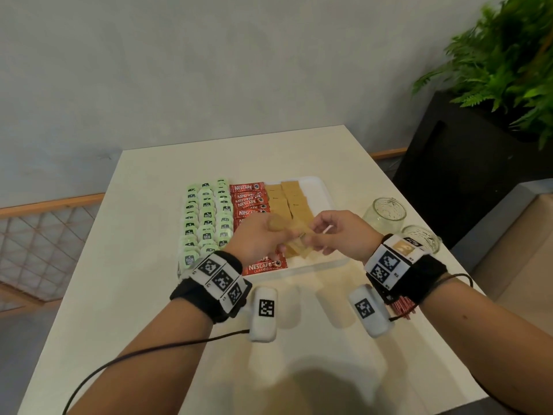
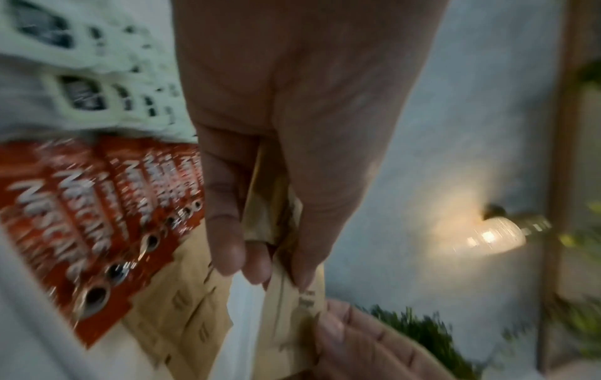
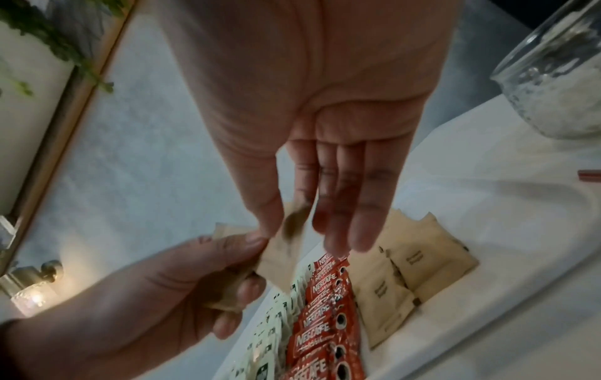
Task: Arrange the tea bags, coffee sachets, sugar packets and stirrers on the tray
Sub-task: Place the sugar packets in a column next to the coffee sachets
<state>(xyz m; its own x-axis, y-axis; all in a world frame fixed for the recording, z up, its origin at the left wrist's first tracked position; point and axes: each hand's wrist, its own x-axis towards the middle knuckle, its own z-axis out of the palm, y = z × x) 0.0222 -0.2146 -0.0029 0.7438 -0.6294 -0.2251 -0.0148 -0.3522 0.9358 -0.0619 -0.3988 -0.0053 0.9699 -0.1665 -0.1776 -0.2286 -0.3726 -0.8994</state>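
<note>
A white tray [image 1: 326,190] holds rows of green tea bags [image 1: 206,217], red coffee sachets [image 1: 250,199] and brown sugar packets [image 1: 291,199]. Above the tray's near half, my left hand [image 1: 287,235] grips a small stack of brown sugar packets [image 1: 299,232]. My right hand [image 1: 312,235] pinches one packet of that stack between thumb and forefinger. In the left wrist view my left hand [image 2: 266,275] is curled round the packets [image 2: 276,210]. In the right wrist view my right hand [image 3: 292,228] pinches the packet [image 3: 283,252]. A bundle of red stirrers [image 1: 402,308] lies on the table under my right wrist.
Two glass jars [image 1: 384,215] [image 1: 422,238] stand on the white table [image 1: 149,295] right of the tray. A black planter [image 1: 463,175] with a green plant [image 1: 508,55] stands beyond the table's right edge. A grey wall is behind.
</note>
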